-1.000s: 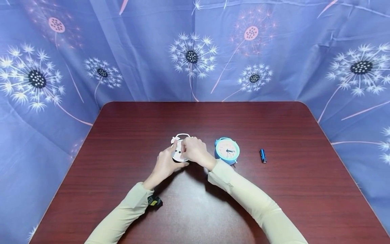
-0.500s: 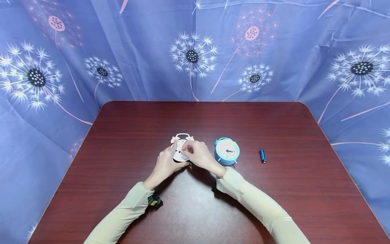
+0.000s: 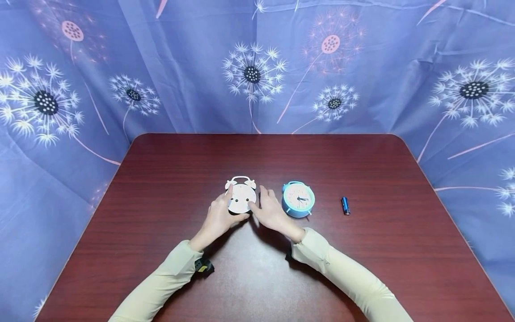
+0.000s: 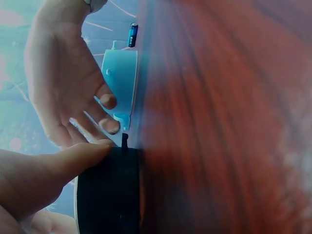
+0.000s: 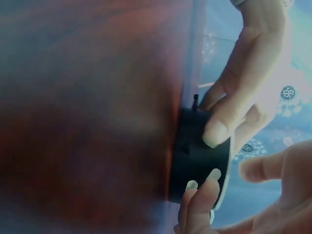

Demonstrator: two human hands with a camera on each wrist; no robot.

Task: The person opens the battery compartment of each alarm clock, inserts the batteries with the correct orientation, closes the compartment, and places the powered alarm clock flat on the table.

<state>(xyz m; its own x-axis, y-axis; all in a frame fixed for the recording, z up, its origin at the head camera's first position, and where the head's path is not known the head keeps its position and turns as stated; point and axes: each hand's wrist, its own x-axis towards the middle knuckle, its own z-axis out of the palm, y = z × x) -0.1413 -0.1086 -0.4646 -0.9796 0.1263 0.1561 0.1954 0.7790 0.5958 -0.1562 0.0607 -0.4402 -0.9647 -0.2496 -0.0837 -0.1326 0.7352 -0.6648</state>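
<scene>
A twin-bell alarm clock (image 3: 243, 197) lies flat, its white plate with small dark spots facing up and its handle pointing away. My left hand (image 3: 217, 217) grips it from the left, thumb along the near edge and a finger up the left side. In the left wrist view the clock's side wall (image 4: 107, 192) is black, with the thumb on it. My right hand (image 3: 274, 215) is at the clock's right edge, fingers loosely extended and holding nothing; its thumb overlaps the rim in the head view. In the right wrist view two right fingertips (image 5: 215, 174) overlap the black wall.
A light blue alarm clock (image 3: 298, 199) lies face up just right of my right hand. Farther right is a blue battery (image 3: 345, 205). All rest on a dark red wooden table (image 3: 193, 156), with a blue dandelion-print curtain (image 3: 193, 67) behind it.
My right hand has drawn back from the middle of the white clock's plate to its right edge, and its fingers have loosened. The left hand keeps its grip.
</scene>
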